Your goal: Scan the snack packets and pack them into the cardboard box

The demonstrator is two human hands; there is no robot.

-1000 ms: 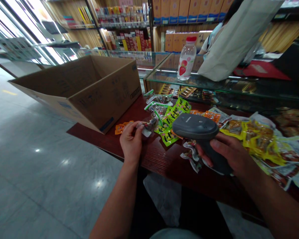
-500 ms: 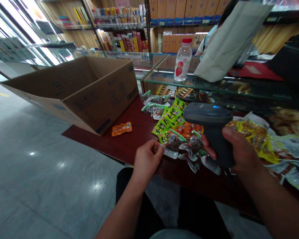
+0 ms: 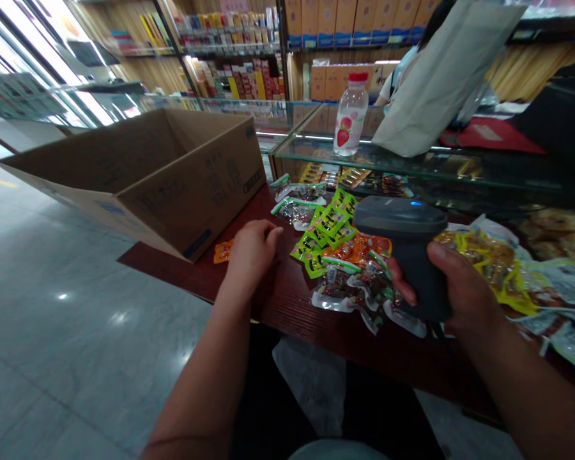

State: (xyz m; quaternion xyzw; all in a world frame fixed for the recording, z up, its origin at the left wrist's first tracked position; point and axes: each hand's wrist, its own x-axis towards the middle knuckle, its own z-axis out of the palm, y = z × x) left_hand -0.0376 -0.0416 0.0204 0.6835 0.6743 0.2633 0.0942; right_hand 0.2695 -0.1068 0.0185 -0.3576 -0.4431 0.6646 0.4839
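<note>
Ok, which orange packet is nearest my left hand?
The lone orange packet, partly hidden behind your left hand near the cardboard box; the other orange packets lie grouped beside the green packets.

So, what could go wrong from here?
Held in the right hand beside overlapping clear packets, the barcode scanner might read the wrong one. Those packets lie near the front edge of the table and could be brushed off. The red-capped bottle stands close to the edge of the glass counter, so a bump might topple it.
</note>
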